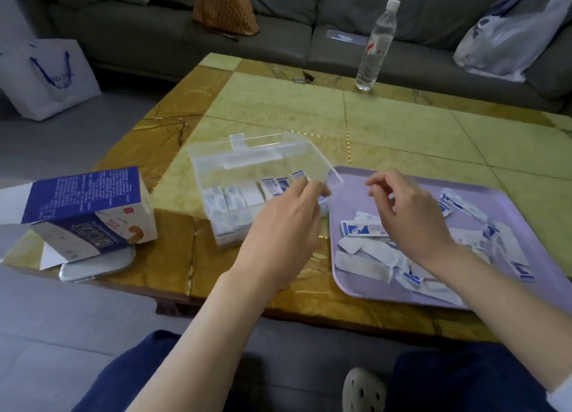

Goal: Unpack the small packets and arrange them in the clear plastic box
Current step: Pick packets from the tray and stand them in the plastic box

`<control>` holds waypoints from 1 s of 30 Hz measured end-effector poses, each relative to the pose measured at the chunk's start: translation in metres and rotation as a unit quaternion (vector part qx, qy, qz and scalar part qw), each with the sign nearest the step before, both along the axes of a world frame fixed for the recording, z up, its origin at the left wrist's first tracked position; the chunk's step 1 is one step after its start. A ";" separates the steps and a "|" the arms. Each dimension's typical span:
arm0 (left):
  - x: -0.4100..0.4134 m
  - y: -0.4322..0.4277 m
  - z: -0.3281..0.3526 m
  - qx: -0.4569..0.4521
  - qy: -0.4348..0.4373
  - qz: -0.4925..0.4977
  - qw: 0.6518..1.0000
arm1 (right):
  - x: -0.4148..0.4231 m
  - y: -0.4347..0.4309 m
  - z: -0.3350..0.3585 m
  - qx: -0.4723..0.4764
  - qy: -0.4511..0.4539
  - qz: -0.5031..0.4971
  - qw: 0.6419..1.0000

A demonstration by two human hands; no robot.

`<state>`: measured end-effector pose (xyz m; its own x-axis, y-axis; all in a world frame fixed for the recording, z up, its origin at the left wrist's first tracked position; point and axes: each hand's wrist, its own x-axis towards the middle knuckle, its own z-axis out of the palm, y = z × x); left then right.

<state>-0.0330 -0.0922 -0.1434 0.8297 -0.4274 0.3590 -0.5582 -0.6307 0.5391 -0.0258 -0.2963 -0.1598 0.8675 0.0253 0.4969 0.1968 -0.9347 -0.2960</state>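
Reaching over the clear plastic box, the left hand hovers at the box's right end with its fingers curled toward the thumb; whether that grip holds a packet cannot be told, since the fingertips blur against the upright packets there. The box sits near the middle of the tabletop, its transparent lid tilted open toward 12 o'clock, and a row of small white-and-blue packets stands on edge inside it. At 3 o'clock from the box, just beside it, lies a lilac tray strewn with loose packets and torn wrappers in a flat jumble. The right hand hangs above the tray's left part, fingers loosely bent and spread, its grip open and empty as far as can be seen. At 9 o'clock from the box, a blue-and-white carton lies tipped on its side, resting partly on a silvery flat object at the tabletop's near edge. Toward 1 o'clock, well apart, a clear water bottle with a white cap stands upright near the far edge. Beyond it runs a grey sofa, with a white paper bag on the floor at 10 o'clock.
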 end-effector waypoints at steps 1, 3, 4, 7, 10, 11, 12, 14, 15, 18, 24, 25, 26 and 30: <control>0.000 -0.005 -0.004 0.024 0.005 -0.028 0.999 | 0.001 -0.011 -0.006 0.006 0.037 -0.019 0.999; 0.000 -0.019 -0.011 0.078 0.014 -0.071 0.994 | 0.006 -0.036 -0.016 0.017 0.137 -0.073 0.988; 0.001 -0.027 -0.014 0.103 0.016 -0.085 0.991 | 0.010 -0.051 -0.019 0.005 0.187 -0.111 0.976; 0.003 -0.044 -0.025 0.160 0.017 -0.104 0.981 | 0.022 -0.095 -0.033 -0.056 0.303 -0.212 0.927; 0.006 -0.060 -0.033 0.201 0.028 -0.114 0.972 | 0.024 -0.109 -0.040 0.002 0.363 -0.210 0.908; 0.007 -0.065 -0.034 0.210 0.030 -0.116 0.970 | 0.023 -0.106 -0.041 0.009 0.366 -0.187 0.912; 0.008 -0.071 -0.036 0.215 0.030 -0.117 0.969 | 0.020 -0.101 -0.041 0.006 0.361 -0.159 0.919; 0.010 -0.081 -0.038 0.223 0.027 -0.116 0.967 | 0.013 -0.087 -0.039 -0.003 0.340 -0.092 0.936; 0.010 -0.087 -0.040 0.230 0.023 -0.116 0.966 | 0.010 -0.081 -0.038 -0.003 0.331 -0.061 0.942; 0.011 -0.100 -0.043 0.251 0.015 -0.107 0.962 | 0.005 -0.077 -0.033 0.031 0.304 -0.017 0.952; 0.009 -0.124 -0.047 0.273 0.054 -0.085 0.957 | 0.015 -0.150 -0.030 0.007 0.278 -0.213 0.937; 0.010 -0.126 -0.047 0.278 0.063 -0.082 0.955 | 0.016 -0.161 -0.031 0.003 0.304 -0.242 0.921; 0.011 -0.129 -0.049 0.283 0.072 -0.080 0.953 | 0.015 -0.167 -0.032 0.012 0.329 -0.256 0.909; 0.019 -0.133 -0.053 0.285 0.096 -0.079 0.950 | 0.013 -0.153 -0.030 0.058 0.347 -0.198 0.915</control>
<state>-0.0141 -0.2252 -0.1967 0.7664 -0.6312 -0.1195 -0.5958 -0.7679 0.2353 -0.0127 -0.4496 -0.1894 0.9045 -0.3780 -0.1973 -0.4240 -0.8463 -0.3224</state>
